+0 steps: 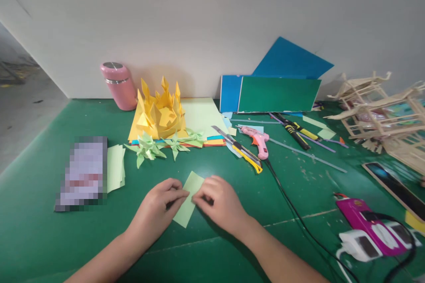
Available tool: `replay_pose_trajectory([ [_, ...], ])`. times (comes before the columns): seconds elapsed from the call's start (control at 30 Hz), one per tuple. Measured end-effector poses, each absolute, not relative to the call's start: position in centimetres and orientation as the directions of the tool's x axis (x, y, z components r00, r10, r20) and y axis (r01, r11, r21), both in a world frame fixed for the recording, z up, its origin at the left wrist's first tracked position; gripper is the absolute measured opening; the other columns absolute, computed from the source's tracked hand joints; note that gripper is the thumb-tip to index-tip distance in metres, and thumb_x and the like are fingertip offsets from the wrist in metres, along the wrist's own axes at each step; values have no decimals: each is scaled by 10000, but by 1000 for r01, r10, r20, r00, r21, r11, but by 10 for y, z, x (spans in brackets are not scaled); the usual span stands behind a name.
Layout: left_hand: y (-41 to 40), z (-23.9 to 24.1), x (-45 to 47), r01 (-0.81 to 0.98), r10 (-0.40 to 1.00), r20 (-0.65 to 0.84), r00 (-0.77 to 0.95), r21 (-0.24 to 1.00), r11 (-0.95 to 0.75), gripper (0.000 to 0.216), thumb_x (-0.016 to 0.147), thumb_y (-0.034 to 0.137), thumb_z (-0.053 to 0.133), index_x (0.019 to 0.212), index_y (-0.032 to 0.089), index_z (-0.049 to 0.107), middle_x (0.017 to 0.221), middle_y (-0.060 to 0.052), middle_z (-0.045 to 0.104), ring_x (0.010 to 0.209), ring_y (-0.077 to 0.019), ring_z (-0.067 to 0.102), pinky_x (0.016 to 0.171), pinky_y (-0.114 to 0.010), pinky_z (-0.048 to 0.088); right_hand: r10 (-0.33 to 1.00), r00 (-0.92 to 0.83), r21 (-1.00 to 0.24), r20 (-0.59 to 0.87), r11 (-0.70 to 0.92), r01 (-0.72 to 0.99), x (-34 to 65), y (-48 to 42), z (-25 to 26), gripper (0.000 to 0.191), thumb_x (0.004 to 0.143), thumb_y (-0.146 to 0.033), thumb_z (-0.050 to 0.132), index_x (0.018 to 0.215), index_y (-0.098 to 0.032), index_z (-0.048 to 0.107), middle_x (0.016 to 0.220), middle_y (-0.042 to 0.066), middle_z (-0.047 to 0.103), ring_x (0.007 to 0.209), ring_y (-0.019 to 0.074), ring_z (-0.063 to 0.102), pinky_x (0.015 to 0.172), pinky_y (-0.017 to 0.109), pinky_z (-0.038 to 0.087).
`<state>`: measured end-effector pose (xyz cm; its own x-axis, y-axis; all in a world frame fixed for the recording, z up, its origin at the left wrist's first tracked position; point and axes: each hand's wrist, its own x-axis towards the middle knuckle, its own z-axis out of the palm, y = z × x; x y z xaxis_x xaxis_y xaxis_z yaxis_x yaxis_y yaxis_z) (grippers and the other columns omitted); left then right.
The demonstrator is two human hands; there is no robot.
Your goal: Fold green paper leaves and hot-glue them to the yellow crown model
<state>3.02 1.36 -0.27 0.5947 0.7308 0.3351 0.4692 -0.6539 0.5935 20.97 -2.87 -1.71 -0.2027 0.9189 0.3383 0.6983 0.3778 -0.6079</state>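
A small light-green paper rectangle (184, 217) lies tilted on the green table in front of me. My left hand (164, 203) pinches its left edge between thumb and fingers. On the opposite edge, my right hand (217, 201) pinches it the same way, fingertips curled in. Just beyond sit several folded light-green paper stars (148, 149). Behind them a yellow folded-paper crown shape (162, 117) rests on stacked coloured sheets (207, 117). To the left, a pile of light-green paper slips (115, 168) is partly under a pixelated dark-edged flat object (84, 172).
A yellow utility knife (244, 154) and a pink glue gun (260, 141) with a black cord lie right of centre. Pliers (294, 132), a magenta power strip (368, 225), a phone (395, 188) and a wooden stick model (375, 115) occupy the right. A pink flask (119, 86) stands at the wall.
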Motion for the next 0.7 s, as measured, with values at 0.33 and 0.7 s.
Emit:
replay_pose_trajectory([
  [0.33,12,-6,29,443,694,432,577,548,-709,246,884,192,481,776,195,702,739,-34,664,642,-131,642,595,-210,516,923,68,-664,380,220,715,230,-18,-22,118,817,-134,546,795,-192,646,716,24,602,670,167,528,625,281,433],
  [0.7,11,0,27,511,863,290,414,710,-484,97,803,227,552,725,213,607,644,23,657,558,-122,608,533,-217,507,867,-67,-658,494,423,623,222,-29,-20,356,883,-140,523,1204,-279,586,1019,56,686,906,196,620,796,347,505],
])
